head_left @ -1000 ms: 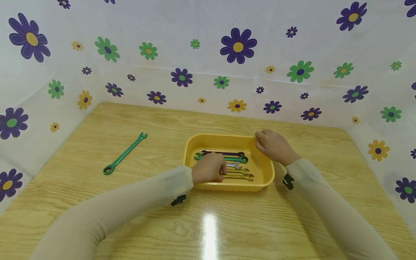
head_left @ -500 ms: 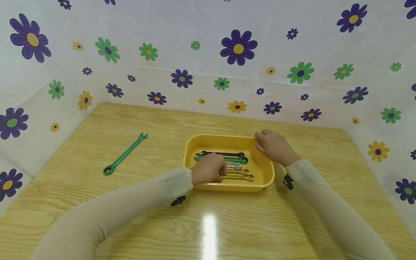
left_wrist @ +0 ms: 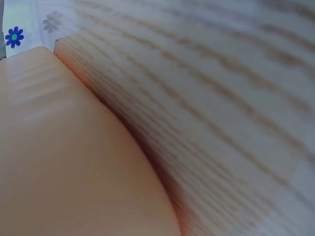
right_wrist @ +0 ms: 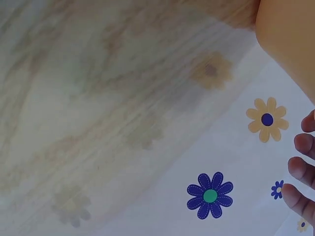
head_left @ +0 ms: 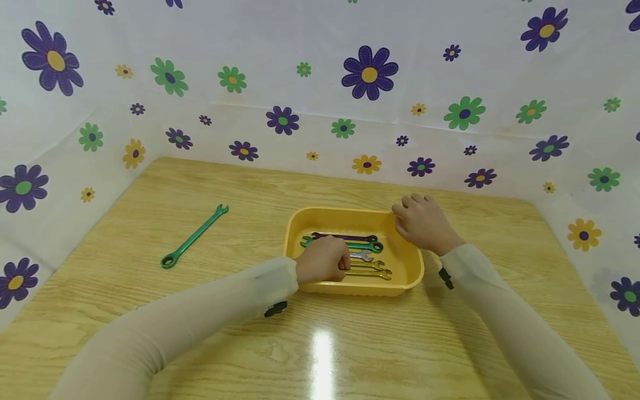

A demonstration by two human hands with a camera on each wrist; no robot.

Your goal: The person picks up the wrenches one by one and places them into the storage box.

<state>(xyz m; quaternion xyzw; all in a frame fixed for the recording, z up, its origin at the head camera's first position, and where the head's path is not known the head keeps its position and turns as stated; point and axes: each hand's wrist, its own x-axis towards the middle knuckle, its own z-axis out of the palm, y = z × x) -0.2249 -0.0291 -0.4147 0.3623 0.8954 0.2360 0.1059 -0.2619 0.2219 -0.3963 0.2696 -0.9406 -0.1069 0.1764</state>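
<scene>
My left hand [head_left: 322,259] reaches over the front left of the yellow tray [head_left: 350,290], fingers curled down at the front gold wrench [head_left: 372,273], whose near part they hide. Behind it in the tray lie another gold wrench [head_left: 375,264], a silver wrench [head_left: 362,255], a green wrench [head_left: 370,246] and a purple wrench [head_left: 345,237], roughly parallel. At the back right corner of the tray is my right hand [head_left: 425,223]. Its fingertips [right_wrist: 301,168] show separated and lifted beside the tray wall [right_wrist: 290,44] in the right wrist view.
A second green wrench [head_left: 194,236] lies slanted on the wooden table [head_left: 240,344], left of the tray. A white flowered cloth [head_left: 300,83] rises around the back and sides. The left wrist view has the tray's outer wall [left_wrist: 64,147] close to the table surface.
My right hand's fingers have lifted and spread from the tray's back right corner, where they were curled before. The left hand, tray and wrenches stay in place; the head view has shifted slightly.
</scene>
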